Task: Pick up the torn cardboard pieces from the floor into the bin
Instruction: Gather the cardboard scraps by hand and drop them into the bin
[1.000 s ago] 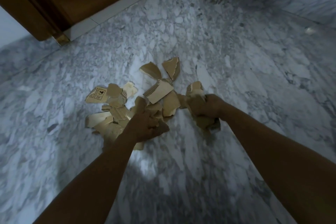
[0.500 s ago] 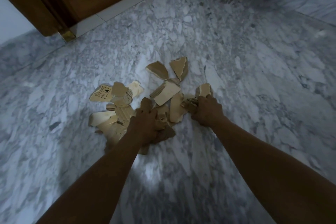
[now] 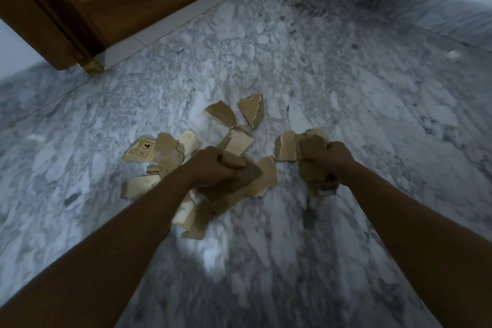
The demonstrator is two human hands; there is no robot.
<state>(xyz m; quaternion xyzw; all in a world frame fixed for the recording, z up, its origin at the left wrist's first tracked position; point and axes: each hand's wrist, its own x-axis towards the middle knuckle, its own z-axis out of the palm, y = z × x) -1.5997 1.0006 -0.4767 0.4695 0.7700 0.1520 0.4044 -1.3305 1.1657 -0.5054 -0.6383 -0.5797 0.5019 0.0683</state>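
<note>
Several torn brown cardboard pieces (image 3: 237, 142) lie scattered on the marble floor (image 3: 346, 104). One with printed symbols (image 3: 139, 152) sits at the left of the pile, and two (image 3: 250, 110) lie at its far side. My left hand (image 3: 213, 168) grips a bunch of pieces (image 3: 247, 174) in the middle of the pile. My right hand (image 3: 328, 158) grips another bunch (image 3: 287, 149) to the right, held just off the floor. No bin is in view.
A wooden door and frame (image 3: 119, 0) stand at the top left, with a pale threshold strip (image 3: 170, 26) below. A marble skirting (image 3: 426, 16) runs along the wall at the top right. Marble floor surrounds the pile.
Both hands have closed tighter on their bunches of cardboard. The right hand has drawn its bunch to the right, away from the pile, and the left hand has gathered more pieces.
</note>
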